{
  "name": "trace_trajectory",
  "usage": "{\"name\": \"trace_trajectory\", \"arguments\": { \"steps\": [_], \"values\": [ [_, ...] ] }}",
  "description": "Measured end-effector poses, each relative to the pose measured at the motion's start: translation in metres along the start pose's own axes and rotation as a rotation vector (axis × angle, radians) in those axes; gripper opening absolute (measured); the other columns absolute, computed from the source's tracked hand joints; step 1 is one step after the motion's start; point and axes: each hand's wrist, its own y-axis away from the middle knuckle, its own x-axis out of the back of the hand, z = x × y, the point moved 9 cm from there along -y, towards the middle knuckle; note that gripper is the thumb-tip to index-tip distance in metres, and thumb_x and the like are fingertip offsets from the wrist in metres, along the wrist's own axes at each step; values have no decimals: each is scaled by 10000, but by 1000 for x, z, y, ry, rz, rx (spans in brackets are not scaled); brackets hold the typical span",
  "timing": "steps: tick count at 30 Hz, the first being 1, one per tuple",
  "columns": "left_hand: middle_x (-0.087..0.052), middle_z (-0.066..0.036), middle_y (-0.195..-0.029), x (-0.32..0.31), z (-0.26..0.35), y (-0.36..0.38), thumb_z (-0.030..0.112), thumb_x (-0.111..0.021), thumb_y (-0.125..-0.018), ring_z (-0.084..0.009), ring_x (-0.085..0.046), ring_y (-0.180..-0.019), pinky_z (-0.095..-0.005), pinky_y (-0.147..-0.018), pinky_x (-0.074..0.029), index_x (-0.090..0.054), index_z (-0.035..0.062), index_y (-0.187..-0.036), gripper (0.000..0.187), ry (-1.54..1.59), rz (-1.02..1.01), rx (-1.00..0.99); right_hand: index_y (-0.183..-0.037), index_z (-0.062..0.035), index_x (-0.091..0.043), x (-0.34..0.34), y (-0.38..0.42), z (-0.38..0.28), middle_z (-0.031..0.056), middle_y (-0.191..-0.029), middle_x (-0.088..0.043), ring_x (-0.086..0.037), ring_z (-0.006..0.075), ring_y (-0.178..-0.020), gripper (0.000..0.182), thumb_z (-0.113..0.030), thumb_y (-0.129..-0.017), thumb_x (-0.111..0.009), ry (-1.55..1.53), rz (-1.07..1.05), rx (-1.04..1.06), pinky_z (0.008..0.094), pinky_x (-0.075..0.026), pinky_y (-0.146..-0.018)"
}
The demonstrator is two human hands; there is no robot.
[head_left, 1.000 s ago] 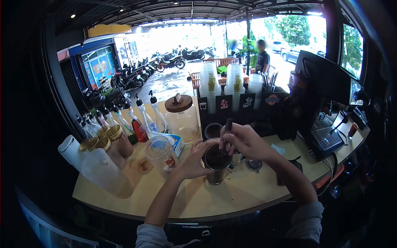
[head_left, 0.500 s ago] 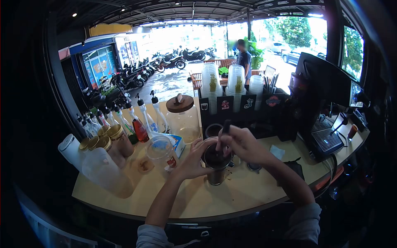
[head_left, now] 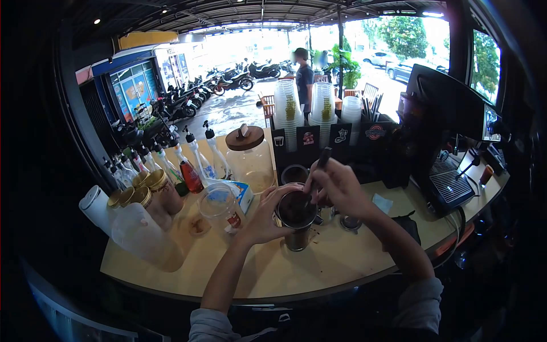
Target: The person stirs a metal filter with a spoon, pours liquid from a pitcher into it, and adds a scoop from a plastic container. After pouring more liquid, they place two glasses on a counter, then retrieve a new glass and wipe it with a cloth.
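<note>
A clear tall cup [head_left: 297, 238] with dark brown contents stands on the counter in front of me. My left hand [head_left: 268, 215] is wrapped around its upper part, thumb on the near side. In my right hand [head_left: 341, 191] is a dark-handled stirring tool [head_left: 325, 155], held tilted, with its lower end inside the cup; its tip is hidden in the contents. Close to my left hand is an open clear plastic jar [head_left: 219, 211] with a red label. A small round metal item [head_left: 350, 222] lies right of the cup, below my right wrist.
A wooden-lidded glass jar [head_left: 250, 162] and pump bottles [head_left: 194, 149] stand at the back left, gold-lidded jars [head_left: 161, 196] nearer. Stacked plastic cups [head_left: 289, 111] fill a black holder. An espresso machine [head_left: 447, 176] is at right. A person [head_left: 305, 80] stands outside.
My right hand and the stirring tool have shifted slightly right, and the tool leans more to the right. My left hand stays on the cup. The person outside has moved left.
</note>
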Motion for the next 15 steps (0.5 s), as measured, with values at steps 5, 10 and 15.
{"name": "trace_trajectory", "arguments": {
  "steps": [5, 10, 15],
  "values": [
    [-535, -54, -1266, -1, -5, 2, 232, -816, -565, -245, -472, -1206, -411, -1082, -247, -456, 138, -1282, 808, 97, 87, 40, -1020, 1, -474, -7, 6, 3, 96, -867, -628, -627, 102, -735, 176, -163, -991, -416, -80, 15, 18, 231, -542, -633],
    [-551, -62, -1243, 0, -7, 3, 238, -821, -557, -259, -488, -1181, -405, -1063, -280, -457, 129, -1286, 822, 105, 143, 13, -1018, 6, -475, 2, 7, 7, 85, -856, -632, -625, 92, -733, 162, -144, -985, -422, -161, 182, 59, 234, -543, -628],
    [-546, -59, -1254, 1, -6, 2, 262, -818, -569, -255, -490, -1191, -419, -1067, -264, -449, 138, -1293, 822, 62, 138, 5, -993, 12, -492, 5, 8, 3, 63, -821, -641, -621, 70, -691, 166, -141, -979, -430, -142, 232, 112, 224, -535, -609]
  ]
}}
